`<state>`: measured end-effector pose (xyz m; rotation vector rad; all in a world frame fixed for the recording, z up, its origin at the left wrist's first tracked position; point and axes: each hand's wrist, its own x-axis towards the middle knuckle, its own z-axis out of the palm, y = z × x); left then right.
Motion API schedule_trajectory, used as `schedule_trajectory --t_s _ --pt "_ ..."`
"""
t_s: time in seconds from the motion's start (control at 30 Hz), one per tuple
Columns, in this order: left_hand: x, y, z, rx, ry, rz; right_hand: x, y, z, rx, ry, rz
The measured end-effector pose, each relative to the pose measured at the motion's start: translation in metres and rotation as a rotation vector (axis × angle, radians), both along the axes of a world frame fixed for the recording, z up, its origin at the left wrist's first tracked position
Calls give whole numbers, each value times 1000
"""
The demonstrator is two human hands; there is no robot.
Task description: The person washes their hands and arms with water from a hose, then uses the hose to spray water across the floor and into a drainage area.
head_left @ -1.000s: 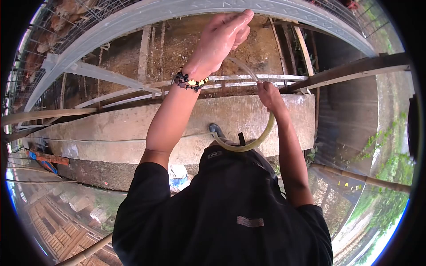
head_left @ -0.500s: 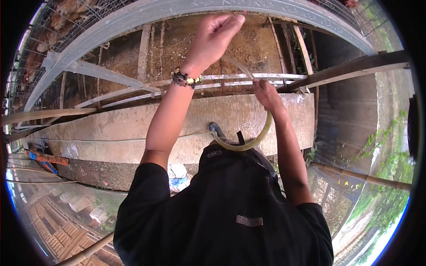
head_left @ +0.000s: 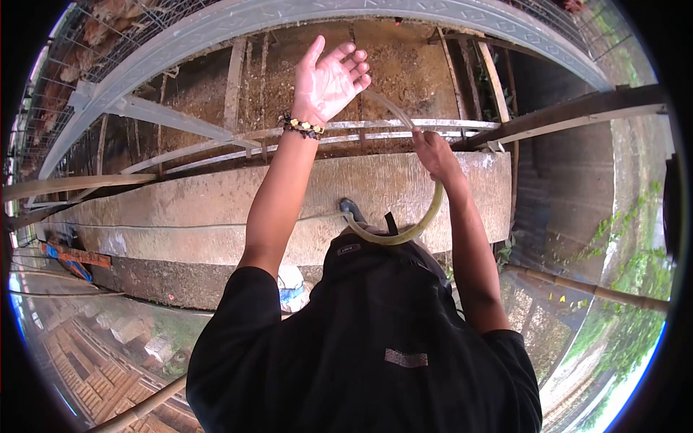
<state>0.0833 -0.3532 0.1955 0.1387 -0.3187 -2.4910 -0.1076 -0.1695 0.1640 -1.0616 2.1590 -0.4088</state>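
My left hand (head_left: 330,81) is raised in front of me, palm turned up and wet-looking, fingers apart and slightly curled, holding nothing. A dark and yellow beaded bracelet (head_left: 302,128) circles that wrist. To its right, my right hand (head_left: 435,154) is wrapped round a translucent yellowish hose (head_left: 435,202). The hose's clear end points up and left toward my left hand, and its lower part curves down in front of my body. A thinner-looking stretch of hose runs left along the concrete walkway (head_left: 202,206).
A metal beam (head_left: 346,13) arches across the top, with wire cages (head_left: 54,94) holding brown birds at the upper left. Wooden rails cross both sides. A dark boot (head_left: 351,209) stands on the walkway. A white and blue sack (head_left: 291,289) lies below.
My left hand has opened from a closed fist, turned palm up and shifted a little left. My right hand and the hose have hardly moved.
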Motion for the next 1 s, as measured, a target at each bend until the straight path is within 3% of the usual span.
schedule_trajectory --t_s 0.37,0.47,0.67,0.8,1.0 --pt "-2 7 0 -223 -252 190 3 1 4 34 -75 -73" --pt "-4 11 7 -277 -343 283 3 0 -9 -59 37 23" --pt "-18 24 -6 -114 -645 411 42 -18 45 22 30 184" --pt "-31 29 -30 133 -928 478 67 -24 53 -29 81 214" --pt "-30 31 -53 73 -1095 575 72 -25 54 -47 73 229"
